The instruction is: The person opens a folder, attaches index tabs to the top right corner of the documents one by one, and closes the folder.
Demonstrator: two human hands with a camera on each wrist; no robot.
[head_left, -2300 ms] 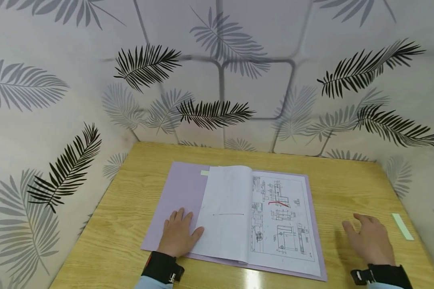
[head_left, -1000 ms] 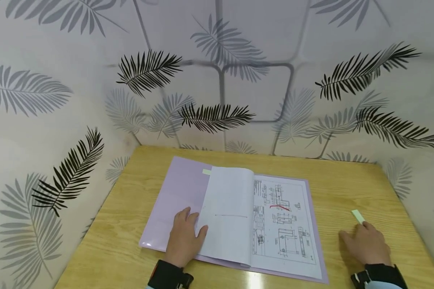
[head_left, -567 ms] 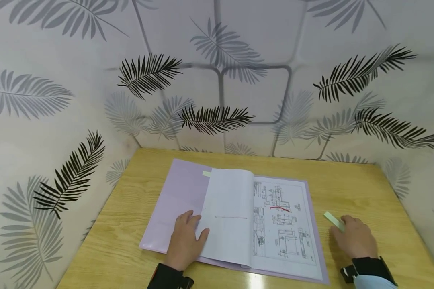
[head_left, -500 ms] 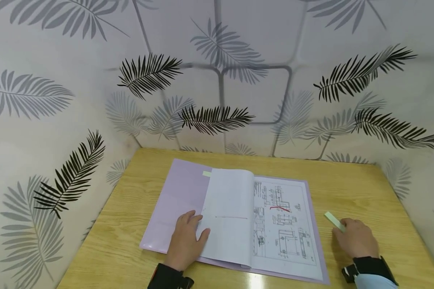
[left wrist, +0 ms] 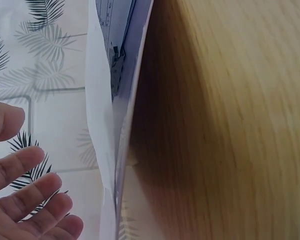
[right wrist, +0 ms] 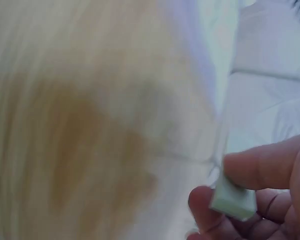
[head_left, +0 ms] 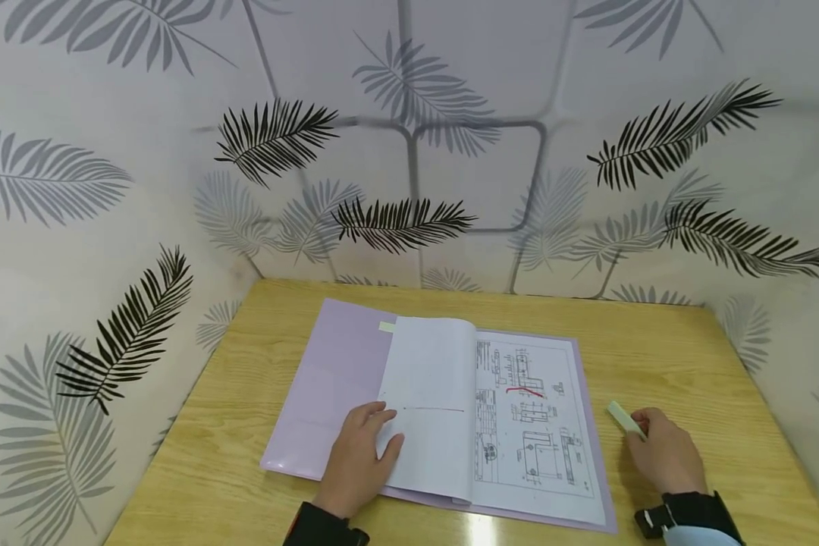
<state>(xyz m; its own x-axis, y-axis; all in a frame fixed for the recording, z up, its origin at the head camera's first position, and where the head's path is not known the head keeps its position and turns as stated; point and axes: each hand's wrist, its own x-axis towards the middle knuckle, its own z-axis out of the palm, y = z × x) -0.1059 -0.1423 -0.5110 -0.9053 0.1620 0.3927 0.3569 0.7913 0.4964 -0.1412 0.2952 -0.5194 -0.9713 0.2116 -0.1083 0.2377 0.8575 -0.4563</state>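
A lilac folder (head_left: 341,371) lies spread on the wooden table, its white page (head_left: 428,364) turned to the left and a sheet with technical drawings (head_left: 542,417) on the right. My left hand (head_left: 360,459) is over the lower left of the turned page, fingers loosely extended; in the left wrist view they hold nothing and stand apart from the page edge. To the right of the folder, my right hand (head_left: 669,451) pinches a narrow pale green pad of sticky notes (head_left: 624,418) between thumb and fingers, its block shape (right wrist: 235,202) showing in the right wrist view.
A pale green sticky tab (head_left: 386,327) shows at the top edge of the turned page. The yellowish wooden table (head_left: 205,425) extends around the folder. Leaf-patterned cloth (head_left: 409,174) stands behind and at the sides.
My right hand has picked the sticky note pad up from the table's right side and brought it left towards the folder. My left hand has shifted slightly right over the page.
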